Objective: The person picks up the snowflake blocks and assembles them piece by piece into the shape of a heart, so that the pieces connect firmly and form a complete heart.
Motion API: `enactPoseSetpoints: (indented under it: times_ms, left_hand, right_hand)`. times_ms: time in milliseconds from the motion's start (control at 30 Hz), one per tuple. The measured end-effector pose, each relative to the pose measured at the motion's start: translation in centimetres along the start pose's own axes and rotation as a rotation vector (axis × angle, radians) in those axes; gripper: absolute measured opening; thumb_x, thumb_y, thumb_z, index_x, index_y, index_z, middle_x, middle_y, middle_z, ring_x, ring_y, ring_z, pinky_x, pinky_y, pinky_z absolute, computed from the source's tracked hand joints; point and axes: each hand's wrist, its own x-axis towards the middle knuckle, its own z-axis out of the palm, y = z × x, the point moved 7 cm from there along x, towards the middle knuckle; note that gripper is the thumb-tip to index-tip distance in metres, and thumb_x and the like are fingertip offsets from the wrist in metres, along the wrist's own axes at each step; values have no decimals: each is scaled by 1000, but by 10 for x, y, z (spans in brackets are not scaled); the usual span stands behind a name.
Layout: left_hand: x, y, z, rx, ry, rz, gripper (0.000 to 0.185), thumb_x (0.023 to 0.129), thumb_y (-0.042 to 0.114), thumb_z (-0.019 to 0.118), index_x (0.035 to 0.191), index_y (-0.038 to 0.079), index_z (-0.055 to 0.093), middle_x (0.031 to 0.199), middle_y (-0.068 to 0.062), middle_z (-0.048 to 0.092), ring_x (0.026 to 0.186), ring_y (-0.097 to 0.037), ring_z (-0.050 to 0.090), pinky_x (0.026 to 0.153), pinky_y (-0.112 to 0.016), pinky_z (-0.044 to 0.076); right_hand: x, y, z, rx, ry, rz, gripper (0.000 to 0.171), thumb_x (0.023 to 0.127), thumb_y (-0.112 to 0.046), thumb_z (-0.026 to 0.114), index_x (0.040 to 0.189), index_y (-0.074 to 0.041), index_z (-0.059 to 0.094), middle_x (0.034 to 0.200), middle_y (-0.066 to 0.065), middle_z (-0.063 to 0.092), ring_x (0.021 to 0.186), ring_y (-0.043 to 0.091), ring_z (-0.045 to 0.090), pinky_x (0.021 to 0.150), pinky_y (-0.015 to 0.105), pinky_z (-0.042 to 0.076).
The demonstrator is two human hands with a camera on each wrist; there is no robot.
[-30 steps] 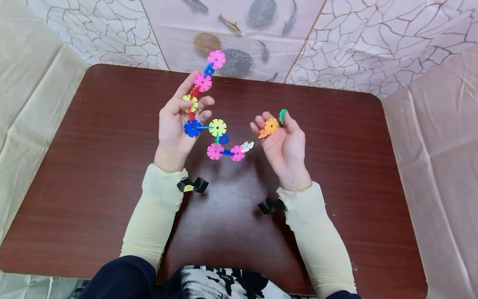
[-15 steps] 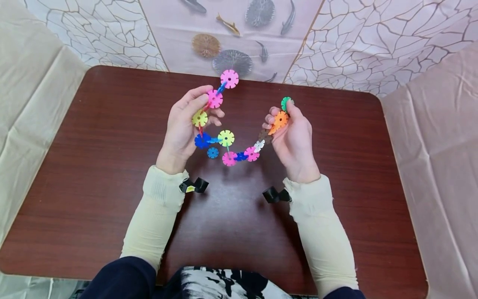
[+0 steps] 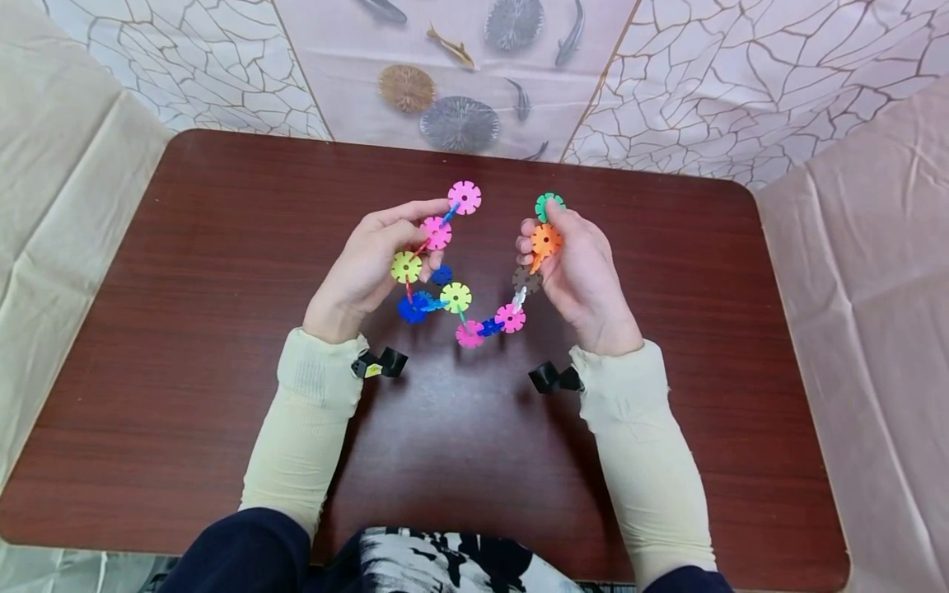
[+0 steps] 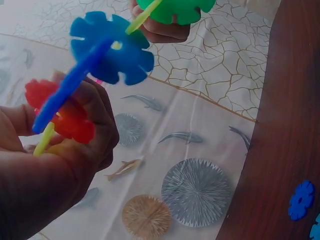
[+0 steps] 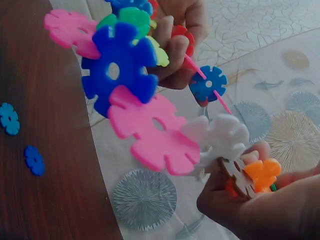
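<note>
A chain of slotted plastic snowflake discs in several colours, with a yellow disc (image 3: 455, 297) near its middle, sags between both hands above the table. My left hand (image 3: 359, 272) pinches the chain at a pink disc (image 3: 437, 233); another pink disc (image 3: 465, 198) ends that side, past the fingertips. With thumb and fingers, my right hand (image 3: 589, 276) holds the green disc (image 3: 549, 207) at the opposite end. Below its grip hang orange (image 3: 545, 240), brown (image 3: 525, 279) and white discs. In the right wrist view, the white disc (image 5: 225, 135) joins a pink one (image 5: 155, 130).
Two loose discs lie on the brown table (image 3: 222, 247) under the chain: a blue one (image 5: 34, 160) and a lighter blue one (image 5: 9, 119). Patterned cloth (image 3: 460, 49) hangs behind the table's far edge. Small black cameras (image 3: 381, 362) sit on both wrists.
My left hand has shifted right, its thumb going from the yellow disc to the pink one. My right thumb has come onto the green disc. The chain's two ends are closer together.
</note>
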Motion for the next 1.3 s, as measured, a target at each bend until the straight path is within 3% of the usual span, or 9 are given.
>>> enactPoseSetpoints:
  times_ms: [200,400,567,667,800,933,1100,1300]
  left_hand:
    - [2,-4,4,-16,-20,-30,29,97,16,60,123,4,63,73,-10,58,56,-18,53,49,-23,47]
    - [3,-5,4,-47,-44,1,21,96,6,60,115,2,64,83,-14,65,59,-19,58,53,-25,52]
    - [2,-5,6,-25,-108,-12,31,99,5,53,130,4,55,107,-20,67,65,-20,62,56,-26,54]
    - [2,-6,7,24,-131,-36,39,100,7,50,139,10,51,110,-23,64,66,-22,61,55,-26,53]
    - [2,-9,9,29,-133,-84,39,99,4,45,137,10,52,104,-24,59,65,-23,58,53,-26,52]
    - [2,-11,11,-24,-146,-116,29,99,11,46,127,5,54,94,-16,59,62,-20,55,49,-24,49]
    - [3,-11,10,-28,-124,-105,27,100,26,55,116,5,58,86,-12,60,56,-18,53,45,-23,47]
    - [3,-12,11,-20,-138,-74,22,98,19,58,115,5,60,88,-15,64,58,-20,59,44,-25,49]
  right_hand:
    - [-1,0,1,-74,-11,19,18,99,-20,57,103,-5,49,82,10,56,63,17,56,59,22,54]
    - [-2,-2,4,-104,-37,3,19,99,-20,58,104,-4,50,83,10,56,68,18,56,61,21,54]
    - [-2,-2,4,-119,-39,5,19,99,-21,57,104,-4,50,84,10,56,68,17,56,61,21,54]
    - [-1,1,4,-138,-43,12,17,99,-20,57,104,-5,50,83,10,56,66,17,56,60,21,52]
    - [-1,4,5,-180,-64,1,15,99,-18,56,103,-4,50,84,10,55,63,17,54,57,21,49]
    - [-3,4,8,-200,-78,-34,14,99,-17,56,102,-4,52,85,10,53,64,17,54,56,21,47]
    - [-4,3,9,-185,-65,-89,16,97,-18,60,100,-3,54,87,11,53,65,17,55,60,21,50]
    - [-2,4,8,-171,-58,-155,16,96,-18,62,99,-3,56,85,10,54,67,18,58,57,22,51]
